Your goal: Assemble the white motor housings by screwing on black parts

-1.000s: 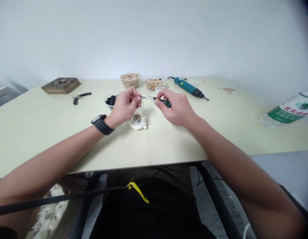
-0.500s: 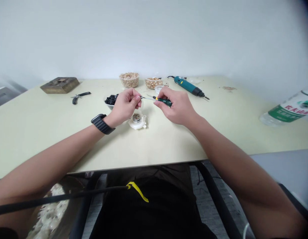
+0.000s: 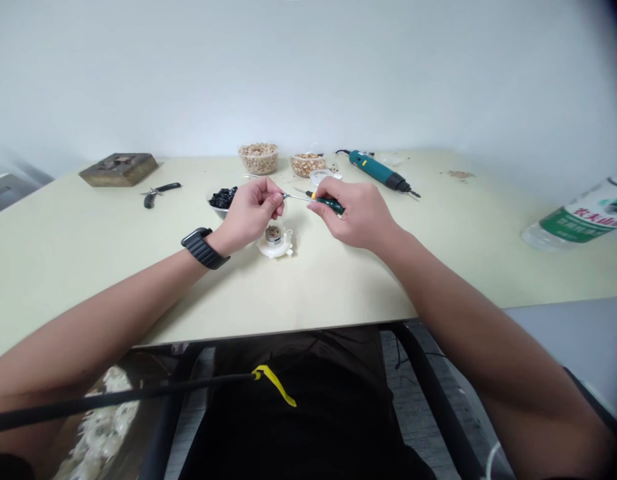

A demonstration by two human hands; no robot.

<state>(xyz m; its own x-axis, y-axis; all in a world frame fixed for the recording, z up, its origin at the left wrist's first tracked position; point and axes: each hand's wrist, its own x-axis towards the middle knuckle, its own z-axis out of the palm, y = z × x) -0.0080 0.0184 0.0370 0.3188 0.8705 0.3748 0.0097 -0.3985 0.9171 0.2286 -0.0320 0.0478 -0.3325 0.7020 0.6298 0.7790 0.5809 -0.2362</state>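
Note:
My right hand [image 3: 361, 215] is closed around the green handle of a screwdriver [image 3: 333, 205], with its thin metal shaft pointing left. At the shaft's tip, my left hand [image 3: 253, 212] pinches something small between thumb and forefinger; the fingers mostly hide it. A white plastic part with a round metal piece in its top [image 3: 275, 247] stands on the table just below my left hand. Behind that hand is a bowl of small black parts [image 3: 221, 199], partly covered by it.
Two clear tubs, one of tan pieces [image 3: 258, 160] and one of orange-brown pieces [image 3: 307, 166], stand at the back, near a teal power tool with a bit [image 3: 376, 171]. Leftward lie pliers [image 3: 158, 193] and a square block [image 3: 119, 169]. A large bottle [image 3: 576, 220] lies tilted at right.
Both hands keep nearly the same pose, the screwdriver still between them. The view has shifted very slightly.

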